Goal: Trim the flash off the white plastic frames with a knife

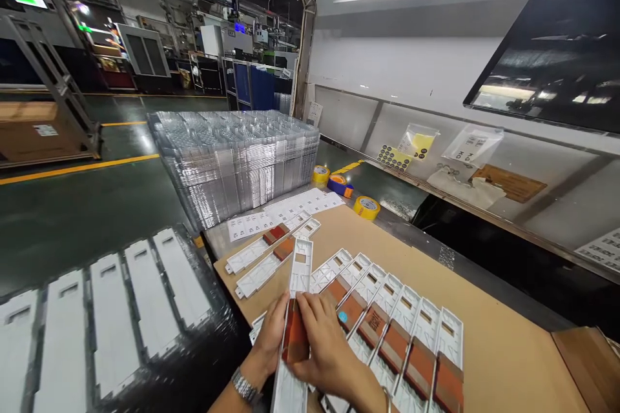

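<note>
Both hands are on one long white plastic panel [301, 264] with a square cutout near its far end. A reddish-brown block [295, 335] sits in the panel's middle. My left hand [271, 335] wraps round the panel's left edge. My right hand [324, 342] lies over the right side, fingers closed on the block and the panel's edge. On the right, several similar white panels [426, 319] lie in a row, each with a reddish-brown block [420, 364] across it. Two more white panels [256, 274] with brown blocks lie beyond my left hand.
Brown cardboard [489, 322] covers the bench. At left, a black tray [213, 342] carries several white panels [113, 316]. A tall stack of clear plastic trays [242, 168] stands behind. Printed label sheets [285, 210] and yellow tape rolls [367, 208] lie near the bench's far edge.
</note>
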